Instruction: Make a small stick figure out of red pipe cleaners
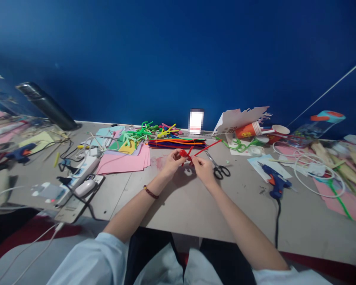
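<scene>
- Your left hand point(172, 161) has its fingers pinched on the left part of a red piece point(191, 150) of fuzzy stem, over the tabletop point(166, 209) in front of you
- Your right hand point(204, 171) has its fingers closed on the right part of the same red piece, so it sits between your two hands, with one long straight end slanting up to the right and a shorter one sticking up
- You wear a dark beaded bracelet point(151, 192) on your left wrist
- Just beside your right hand lie the scissors point(222, 171), their black handles toward you
- Beyond your hands lies a bundle of coloured stems point(178, 143), with bent green stems point(141, 132) heaped at its left
- A phone point(196, 122) with a bright, blurred screen stands behind the bundle, near the blue wall point(178, 59)
- To your left are pink sheets point(123, 163), a power strip point(86, 168) and a white mouse point(85, 188); farther back stands a dark flask point(47, 105)
- Well apart on your right, a blue glue gun point(275, 180) lies partly on a pale blue sheet point(255, 163), and an orange cup point(249, 130) lies on its side behind it
</scene>
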`<act>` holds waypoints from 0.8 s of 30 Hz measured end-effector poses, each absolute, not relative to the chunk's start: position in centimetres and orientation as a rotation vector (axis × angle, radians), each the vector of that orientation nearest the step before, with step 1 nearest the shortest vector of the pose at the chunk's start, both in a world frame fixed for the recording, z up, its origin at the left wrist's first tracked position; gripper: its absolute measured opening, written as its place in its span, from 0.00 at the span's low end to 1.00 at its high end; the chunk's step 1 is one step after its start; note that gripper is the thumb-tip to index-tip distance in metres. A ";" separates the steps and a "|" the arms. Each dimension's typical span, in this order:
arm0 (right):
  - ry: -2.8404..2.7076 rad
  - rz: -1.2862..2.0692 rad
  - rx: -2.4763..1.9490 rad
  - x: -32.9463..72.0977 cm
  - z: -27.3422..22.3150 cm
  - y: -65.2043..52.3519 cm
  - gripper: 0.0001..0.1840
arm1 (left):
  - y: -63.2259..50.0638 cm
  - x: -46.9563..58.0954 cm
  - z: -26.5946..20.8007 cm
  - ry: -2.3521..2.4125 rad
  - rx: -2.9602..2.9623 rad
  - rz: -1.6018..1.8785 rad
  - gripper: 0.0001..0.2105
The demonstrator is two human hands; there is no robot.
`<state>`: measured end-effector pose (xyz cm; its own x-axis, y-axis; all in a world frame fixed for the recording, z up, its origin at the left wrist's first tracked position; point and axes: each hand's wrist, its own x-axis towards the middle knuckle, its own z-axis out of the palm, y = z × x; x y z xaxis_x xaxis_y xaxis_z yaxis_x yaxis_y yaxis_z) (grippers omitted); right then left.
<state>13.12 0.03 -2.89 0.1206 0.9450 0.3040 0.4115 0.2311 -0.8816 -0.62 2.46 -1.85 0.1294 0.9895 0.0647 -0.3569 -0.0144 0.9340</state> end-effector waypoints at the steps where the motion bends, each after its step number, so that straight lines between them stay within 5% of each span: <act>1: -1.428 0.711 -1.357 13.1 -2.8 0.0 0.26 | 2.4 -0.6 -1.8 0.828 1.019 1.284 0.10; 6: -1.324 0.789 -1.335 13.0 -2.6 -0.1 0.23 | 2.2 -0.5 -1.6 0.850 0.978 1.267 0.09; 15: -1.676 -0.299 -1.307 13.2 -3.1 -0.6 0.11 | 2.4 -0.2 -2.6 0.818 0.932 1.279 0.10; 24: -1.818 -0.440 -1.230 13.9 -3.1 -0.3 0.13 | 2.4 -0.2 -2.0 0.805 0.807 1.315 0.13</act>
